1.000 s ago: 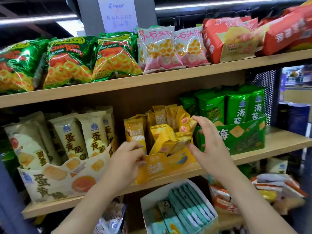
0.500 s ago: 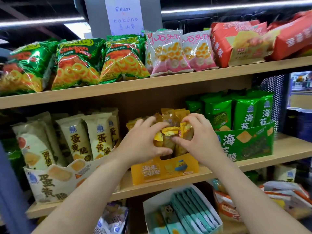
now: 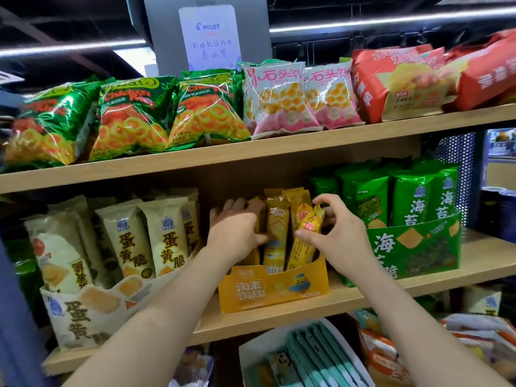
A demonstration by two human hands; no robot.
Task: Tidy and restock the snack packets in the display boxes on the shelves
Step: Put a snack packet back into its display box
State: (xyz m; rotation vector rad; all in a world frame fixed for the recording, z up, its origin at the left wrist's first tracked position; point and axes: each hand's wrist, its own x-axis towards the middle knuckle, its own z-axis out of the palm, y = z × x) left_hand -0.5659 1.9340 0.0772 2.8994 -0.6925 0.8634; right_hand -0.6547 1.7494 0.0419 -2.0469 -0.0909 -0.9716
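A yellow display box (image 3: 272,289) stands on the middle shelf (image 3: 279,311), holding several yellow snack packets (image 3: 276,230) upright. My left hand (image 3: 237,233) reaches into the box's left side, its fingers round the packets there and its thumb against the middle one. My right hand (image 3: 332,233) is at the box's right side, thumb and fingers curled round a crumpled yellow packet (image 3: 308,222) that leans on the others. The packets behind both hands are partly hidden.
A cream box of egg-yolk crisp packets (image 3: 92,308) stands to the left, a green seaweed-snack box (image 3: 418,247) to the right. The top shelf carries green ring-snack bags (image 3: 134,115), pink-white bags (image 3: 282,99) and red packs (image 3: 402,79). A white box of teal packets (image 3: 304,356) sits below.
The tumbled yellow packets now stand upright in the box. My left hand moved from the box's front to its left side, and both hands closed in on the packets.
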